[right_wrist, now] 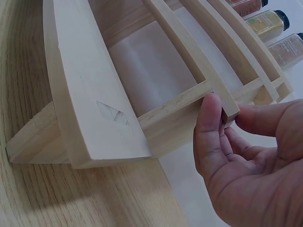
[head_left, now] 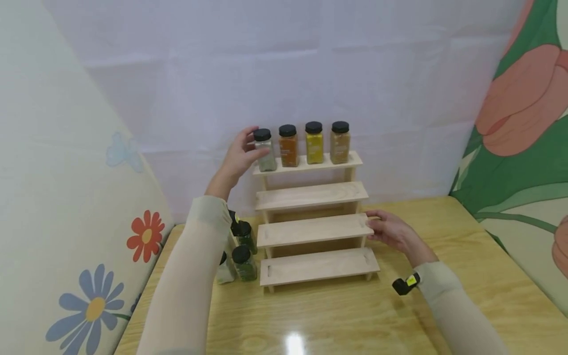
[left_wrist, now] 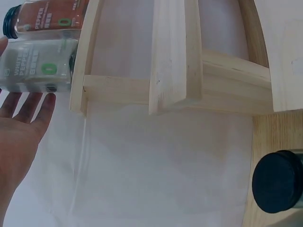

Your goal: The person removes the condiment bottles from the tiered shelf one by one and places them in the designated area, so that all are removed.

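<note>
Table (head_left: 443, 315) roomy; left hand (head_left: 239, 158) seemingly touching edge jar (head_left: 265, 150)

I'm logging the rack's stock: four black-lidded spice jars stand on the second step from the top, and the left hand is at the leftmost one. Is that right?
Not quite. The four spice jars stand on the top step of the wooden rack, as the head view shows; the second step is bare. The left hand is indeed at the leftmost jar.

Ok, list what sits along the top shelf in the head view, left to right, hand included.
Left hand → pale jar → orange jar → yellow jar → brown jar. All four jars have black caps and stand upright on the top shelf; the fingers are beside the pale jar.
</note>
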### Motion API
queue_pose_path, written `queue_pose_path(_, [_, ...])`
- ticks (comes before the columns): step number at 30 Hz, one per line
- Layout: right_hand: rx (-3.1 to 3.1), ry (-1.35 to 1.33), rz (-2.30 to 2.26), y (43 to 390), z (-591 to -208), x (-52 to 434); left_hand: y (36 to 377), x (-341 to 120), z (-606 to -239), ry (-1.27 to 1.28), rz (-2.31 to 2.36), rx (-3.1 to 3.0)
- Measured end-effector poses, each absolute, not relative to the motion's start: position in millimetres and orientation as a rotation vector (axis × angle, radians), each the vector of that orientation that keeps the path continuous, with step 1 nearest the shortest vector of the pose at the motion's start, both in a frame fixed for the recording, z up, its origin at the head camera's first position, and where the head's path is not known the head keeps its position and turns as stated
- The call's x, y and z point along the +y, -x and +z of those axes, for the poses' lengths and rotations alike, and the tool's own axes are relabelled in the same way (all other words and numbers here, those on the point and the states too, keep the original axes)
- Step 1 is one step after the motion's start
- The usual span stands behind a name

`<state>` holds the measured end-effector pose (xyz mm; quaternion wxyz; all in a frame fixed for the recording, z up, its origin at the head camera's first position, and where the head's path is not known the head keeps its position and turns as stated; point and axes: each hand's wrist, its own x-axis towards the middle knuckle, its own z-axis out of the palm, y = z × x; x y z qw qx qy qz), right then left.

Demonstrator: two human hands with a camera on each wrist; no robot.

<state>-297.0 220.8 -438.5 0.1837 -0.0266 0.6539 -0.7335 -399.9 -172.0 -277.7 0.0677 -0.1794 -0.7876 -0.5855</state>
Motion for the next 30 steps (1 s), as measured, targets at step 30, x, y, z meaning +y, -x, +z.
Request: queue_pose_path(30, [1.827, 0.057, -2.056, 296, -434, 219, 366, -191, -262, 0.430, -1.437, -2.461])
